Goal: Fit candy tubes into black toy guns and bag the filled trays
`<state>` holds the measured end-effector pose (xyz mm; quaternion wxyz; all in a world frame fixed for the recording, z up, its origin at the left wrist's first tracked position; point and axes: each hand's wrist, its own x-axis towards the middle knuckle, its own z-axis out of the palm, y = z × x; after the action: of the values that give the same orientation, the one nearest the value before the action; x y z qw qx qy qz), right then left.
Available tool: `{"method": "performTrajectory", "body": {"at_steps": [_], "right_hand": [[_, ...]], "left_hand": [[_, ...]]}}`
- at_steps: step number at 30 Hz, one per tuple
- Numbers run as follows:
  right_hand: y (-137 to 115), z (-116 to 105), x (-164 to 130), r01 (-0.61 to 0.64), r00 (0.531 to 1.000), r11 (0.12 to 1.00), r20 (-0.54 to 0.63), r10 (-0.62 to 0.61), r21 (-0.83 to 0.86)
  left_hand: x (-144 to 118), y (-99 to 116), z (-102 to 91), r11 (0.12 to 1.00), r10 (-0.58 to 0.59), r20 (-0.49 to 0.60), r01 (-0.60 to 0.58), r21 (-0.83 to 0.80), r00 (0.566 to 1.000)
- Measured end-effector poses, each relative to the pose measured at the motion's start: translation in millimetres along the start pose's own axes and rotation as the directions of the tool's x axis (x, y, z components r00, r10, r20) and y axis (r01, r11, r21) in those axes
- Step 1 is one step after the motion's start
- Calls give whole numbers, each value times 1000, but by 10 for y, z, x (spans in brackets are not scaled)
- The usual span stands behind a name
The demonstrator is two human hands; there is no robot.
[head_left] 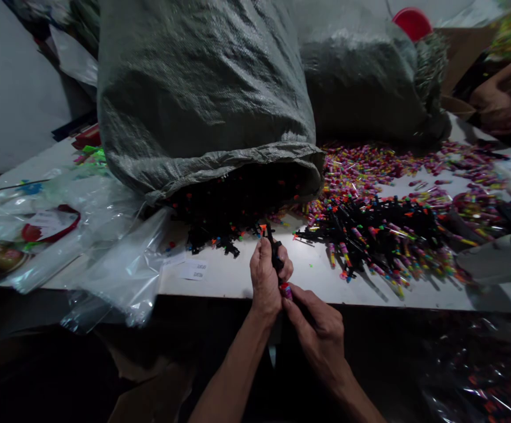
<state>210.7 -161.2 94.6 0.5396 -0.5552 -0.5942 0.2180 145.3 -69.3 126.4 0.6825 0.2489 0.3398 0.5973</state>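
Note:
My left hand (264,276) is wrapped round a black toy gun (276,249) with an orange tip, just over the table's front edge. Between the thumb and fingers of my right hand (319,326) is a small pink and purple tube (286,291) with a red end. The tube meets the lower end of the toy gun; whether it sits inside is hidden by my fingers. Right of my hands lies a heap of black toy guns (370,229), many with colourful tubes on them. Behind it spreads a pile of loose colourful tubes (356,170).
A big grey woven sack (206,88) lies open toward me, with black toy guns spilling out. Another sack (365,82) stands behind it. Clear plastic bags (118,264) and paper labels (194,270) lie left on the white table (237,282). Another person's hands (502,106) show at right.

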Motion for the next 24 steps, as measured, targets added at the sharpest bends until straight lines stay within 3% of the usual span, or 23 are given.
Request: {"method": "performTrajectory", "body": {"at_steps": [3,6,9,11,14,17,20,24], "right_hand": [[5,-21,-8,39,999,996,24,-37,-85],[28,-33,10,-39,998,997,53,43,-71],[94,-56,62,-137,986,990,93,138,-22],[171,-85,107,-137,987,990,74,140,-42],[311,-128,168,-67,997,988,12,70,-139],[407,-131,203,-9,999,979,48,20,-202],[420,-96,239,-115,987,984,93,128,-138],[307,-106,325,-287,929,958,248,275,13]], "left_hand": [[-21,-33,-1,995,78,-63,-74,60,995],[-26,-104,-2,988,133,-108,-123,95,985],[24,-188,-20,996,81,-114,-78,37,990],[91,-211,-63,999,39,-96,-36,32,995],[197,-155,-172,979,49,-40,-40,200,998],[247,-59,-276,906,35,21,-41,421,999],[244,-33,-335,876,-19,12,11,483,1000],[192,-91,-355,871,-77,43,46,488,996]]}}
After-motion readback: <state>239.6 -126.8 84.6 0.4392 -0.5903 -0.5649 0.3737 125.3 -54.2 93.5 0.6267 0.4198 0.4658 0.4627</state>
